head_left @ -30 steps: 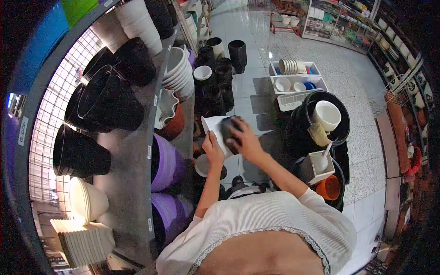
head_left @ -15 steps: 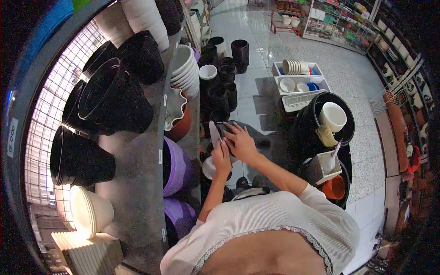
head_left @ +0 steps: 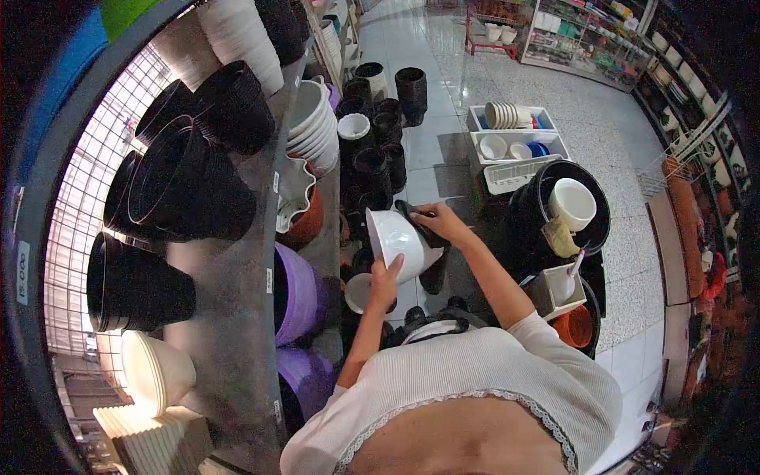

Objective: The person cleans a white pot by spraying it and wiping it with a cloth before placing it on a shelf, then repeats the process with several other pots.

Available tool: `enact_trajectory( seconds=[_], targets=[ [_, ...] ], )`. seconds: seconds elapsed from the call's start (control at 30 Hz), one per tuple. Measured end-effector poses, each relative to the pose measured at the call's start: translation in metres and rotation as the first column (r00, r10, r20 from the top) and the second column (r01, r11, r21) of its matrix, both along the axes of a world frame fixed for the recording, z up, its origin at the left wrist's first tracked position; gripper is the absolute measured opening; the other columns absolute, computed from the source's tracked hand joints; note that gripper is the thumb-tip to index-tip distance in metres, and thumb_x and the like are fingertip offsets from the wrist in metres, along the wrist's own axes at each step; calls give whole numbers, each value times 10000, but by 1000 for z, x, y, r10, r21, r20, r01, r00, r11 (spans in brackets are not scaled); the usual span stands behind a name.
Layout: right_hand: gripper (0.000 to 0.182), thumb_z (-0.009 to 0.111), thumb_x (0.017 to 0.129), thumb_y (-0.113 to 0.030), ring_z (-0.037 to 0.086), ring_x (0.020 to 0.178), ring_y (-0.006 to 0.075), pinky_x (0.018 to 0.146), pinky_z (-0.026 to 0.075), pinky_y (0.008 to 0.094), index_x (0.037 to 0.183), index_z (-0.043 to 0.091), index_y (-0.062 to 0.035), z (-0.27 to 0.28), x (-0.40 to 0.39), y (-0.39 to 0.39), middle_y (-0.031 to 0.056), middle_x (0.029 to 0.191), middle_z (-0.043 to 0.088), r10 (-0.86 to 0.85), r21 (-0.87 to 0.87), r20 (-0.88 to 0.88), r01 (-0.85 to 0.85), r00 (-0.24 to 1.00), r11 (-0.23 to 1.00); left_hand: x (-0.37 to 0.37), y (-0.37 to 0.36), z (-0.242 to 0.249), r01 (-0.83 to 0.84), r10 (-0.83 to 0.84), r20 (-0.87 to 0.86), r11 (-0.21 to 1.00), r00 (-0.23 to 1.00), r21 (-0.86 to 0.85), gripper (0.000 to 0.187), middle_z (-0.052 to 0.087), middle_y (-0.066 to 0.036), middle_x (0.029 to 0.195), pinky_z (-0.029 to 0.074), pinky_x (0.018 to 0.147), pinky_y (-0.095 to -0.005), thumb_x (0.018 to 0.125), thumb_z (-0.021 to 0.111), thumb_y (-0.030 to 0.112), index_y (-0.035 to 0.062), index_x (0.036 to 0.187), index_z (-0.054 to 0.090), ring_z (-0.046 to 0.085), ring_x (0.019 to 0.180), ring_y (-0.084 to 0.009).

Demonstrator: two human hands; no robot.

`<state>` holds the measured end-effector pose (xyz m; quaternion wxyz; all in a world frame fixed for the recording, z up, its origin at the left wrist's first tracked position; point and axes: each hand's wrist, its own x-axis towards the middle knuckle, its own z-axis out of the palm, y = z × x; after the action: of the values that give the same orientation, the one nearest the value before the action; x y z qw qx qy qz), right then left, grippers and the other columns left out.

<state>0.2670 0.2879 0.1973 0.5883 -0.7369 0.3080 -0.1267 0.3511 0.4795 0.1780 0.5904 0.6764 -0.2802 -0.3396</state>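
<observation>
A glossy white plant pot [head_left: 402,244] is tipped on its side in front of my body, its rim facing left. My left hand [head_left: 385,283] grips it from below, thumb against its outer wall. At the pot's right side, my right hand [head_left: 445,222] is closed on a dark cloth [head_left: 421,225] that lies against the wall. The cloth's lower folds merge with the dark background. Below my left forearm, close to the shelf, is a smaller white pot [head_left: 361,294].
On my left, a shelf [head_left: 226,293] carries stacked black pots [head_left: 142,281] and cream pots [head_left: 158,370]; purple pots [head_left: 301,297] stand underneath. Black pots [head_left: 372,170] line the floor ahead. To my right are a white divided tray [head_left: 518,146] and a large black tub [head_left: 598,210].
The white pot has turned so its outer wall now shows. My right hand has moved right from its spread pose on the pot and is now closed on the cloth.
</observation>
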Motion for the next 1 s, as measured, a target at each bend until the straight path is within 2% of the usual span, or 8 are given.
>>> enact_trajectory(
  seconds=[0.17,0.23,0.37,0.5,0.63,0.8,0.9,1.0],
  targets=[
    [292,674,817,-237,616,913,193,797,468,309,1019,675,-27,4,-6,16,125,1017,653,-51,-225,258,112,965,968,20,3,-10,231,-228,-133,973,964,3,462,616,-92,1069,422,899,-312,816,657,243,-3,1190,543,582,969,-201],
    [279,693,784,-220,597,997,280,850,456,337,1003,683,-48,-1,-4,17,157,1115,602,88,-334,243,-2,966,943,28,-4,-7,19,-47,-651,999,758,-51,455,619,-135,1045,484,859,-390,799,639,216,10,1188,524,616,949,-264],
    [237,664,793,-223,569,1025,304,863,455,387,986,697,-90,-9,-7,39,134,1120,595,162,-474,215,-42,963,880,32,-14,30,-119,-93,-795,972,600,-204,643,622,-146,1037,511,811,-430,874,433,568,3,1165,529,623,924,-299],
    [316,623,823,-164,425,1237,334,990,387,417,1138,641,-164,19,-24,76,79,1339,475,213,-637,107,-97,971,765,27,-18,8,-211,-84,-749,934,657,-289,719,555,-141,1189,460,896,-449,871,364,658,54,1241,485,563,1050,-294],
    [380,578,852,-135,301,1326,373,1031,350,432,1227,581,-195,12,-12,85,64,1428,378,175,-635,205,-5,963,773,7,-18,-11,-504,430,-449,862,783,-53,644,463,-108,1299,376,984,-426,902,452,552,67,1320,391,452,1191,-265],
    [456,566,824,-73,259,1344,386,1059,291,488,1268,539,-172,-5,10,54,71,1439,365,120,-522,195,0,973,853,-21,-13,-8,-476,324,-527,861,786,-179,606,416,-58,1336,308,1037,-386,920,463,503,98,1352,339,390,1238,-224],
    [453,571,819,-133,264,1336,401,1069,240,545,1267,539,-190,1,2,76,77,1429,376,317,-762,65,-158,946,628,-11,-23,-21,-518,327,-583,833,744,-193,653,387,-56,1364,285,1050,-385,911,436,550,83,1357,337,357,1263,-223],
    [491,564,787,-60,278,1342,367,1076,219,547,1266,534,-165,15,-2,90,76,1419,393,350,-760,140,-126,926,637,-18,-26,-2,-458,249,-574,852,780,-252,687,353,-84,1385,280,1049,-381,914,386,585,56,1350,341,357,1258,-235]
  ],
)
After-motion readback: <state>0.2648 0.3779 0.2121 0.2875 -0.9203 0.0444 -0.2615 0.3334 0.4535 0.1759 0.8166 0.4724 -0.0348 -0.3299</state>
